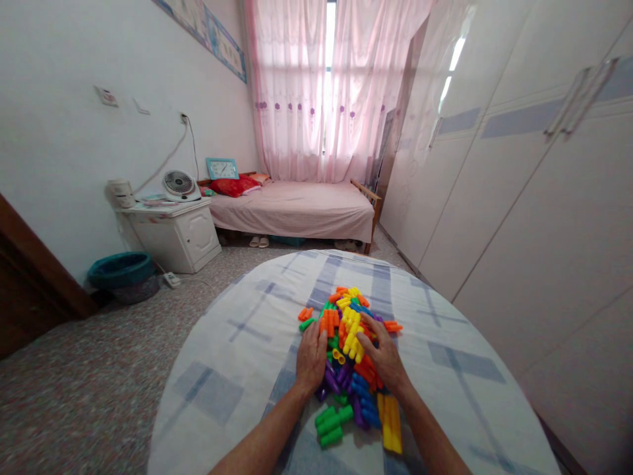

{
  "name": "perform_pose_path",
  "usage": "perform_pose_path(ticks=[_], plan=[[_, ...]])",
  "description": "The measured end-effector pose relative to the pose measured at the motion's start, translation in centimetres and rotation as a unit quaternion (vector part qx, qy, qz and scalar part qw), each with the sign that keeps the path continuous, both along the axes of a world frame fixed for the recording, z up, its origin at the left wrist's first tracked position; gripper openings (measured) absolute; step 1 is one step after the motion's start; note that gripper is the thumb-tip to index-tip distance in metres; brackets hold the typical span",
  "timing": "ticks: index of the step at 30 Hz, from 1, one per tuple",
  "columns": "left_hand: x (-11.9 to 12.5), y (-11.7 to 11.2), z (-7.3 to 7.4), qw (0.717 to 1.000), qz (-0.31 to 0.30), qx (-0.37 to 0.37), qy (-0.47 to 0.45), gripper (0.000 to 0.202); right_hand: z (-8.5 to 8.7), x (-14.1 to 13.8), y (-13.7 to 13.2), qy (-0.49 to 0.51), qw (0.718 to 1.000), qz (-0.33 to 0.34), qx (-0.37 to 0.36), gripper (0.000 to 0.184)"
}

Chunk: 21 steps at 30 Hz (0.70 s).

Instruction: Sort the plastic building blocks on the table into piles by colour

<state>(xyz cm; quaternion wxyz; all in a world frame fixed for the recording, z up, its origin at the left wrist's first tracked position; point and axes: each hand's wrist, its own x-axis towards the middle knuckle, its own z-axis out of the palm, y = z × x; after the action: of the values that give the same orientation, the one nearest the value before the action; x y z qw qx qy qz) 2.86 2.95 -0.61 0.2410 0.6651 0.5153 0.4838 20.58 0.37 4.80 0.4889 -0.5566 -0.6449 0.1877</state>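
Observation:
A pile of plastic building pieces in orange, yellow, green, blue and purple lies on the round table in front of me. My left hand [312, 358] rests along the pile's left side, fingers stretched forward, their tips at an orange piece [329, 322]. On the other side my right hand [384, 351] reaches over the pile with thumb and fingers apart, touching or close beside a yellow piece [353, 332]; firm contact is hard to make out. Nearer to me lie a green piece [333, 423], a blue piece [366, 400] and a long yellow piece [390, 422].
The table [222, 343] has a white and blue checked cloth. Beyond it stands a bed [306, 204] with a pink sheet. A white cabinet [198, 237] with a fan [179, 185] and a bin [122, 272] are at left. Wardrobes [494, 198] line the right.

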Motion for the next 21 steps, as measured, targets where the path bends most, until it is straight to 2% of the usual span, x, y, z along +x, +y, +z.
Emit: perform_pose_path(ticks=[5,8,10,13,14,16,18,21], plan=[[-1.4,0.6,1.3,0.987,-0.041,-0.074,-0.139,0.046,2.8,-3.8,-1.0,-0.103,0.991,0.069,0.048,0.033],[-3.4,-0.2,2.3,0.974,-0.065,-0.097,-0.195,0.049,3.3,-3.8,-2.8,-0.146,0.984,0.083,0.055,0.036],[-4.9,-1.7,2.6,0.976,-0.071,-0.106,-0.175,0.050,2.3,-2.0,-4.5,-0.167,0.982,0.051,0.068,0.046],[-6.7,-5.1,2.5,0.992,-0.094,-0.072,-0.048,0.058,-0.9,1.9,-7.4,-0.199,0.977,-0.023,0.076,0.066],[-7.1,-6.3,2.4,0.992,-0.116,-0.048,0.008,0.068,-2.2,3.0,-8.4,-0.212,0.974,-0.033,0.068,0.073],[-7.4,-8.2,2.0,0.980,-0.170,0.004,0.107,0.095,-4.3,4.3,-10.2,-0.228,0.973,-0.012,0.040,0.085],[-7.0,-9.3,1.5,0.962,-0.205,0.047,0.176,0.112,-5.3,4.1,-11.4,-0.240,0.970,0.018,0.020,0.096],[-5.4,-9.5,1.0,0.952,-0.197,0.091,0.217,0.116,-5.3,1.9,-11.8,-0.276,0.960,0.036,0.019,0.102]])
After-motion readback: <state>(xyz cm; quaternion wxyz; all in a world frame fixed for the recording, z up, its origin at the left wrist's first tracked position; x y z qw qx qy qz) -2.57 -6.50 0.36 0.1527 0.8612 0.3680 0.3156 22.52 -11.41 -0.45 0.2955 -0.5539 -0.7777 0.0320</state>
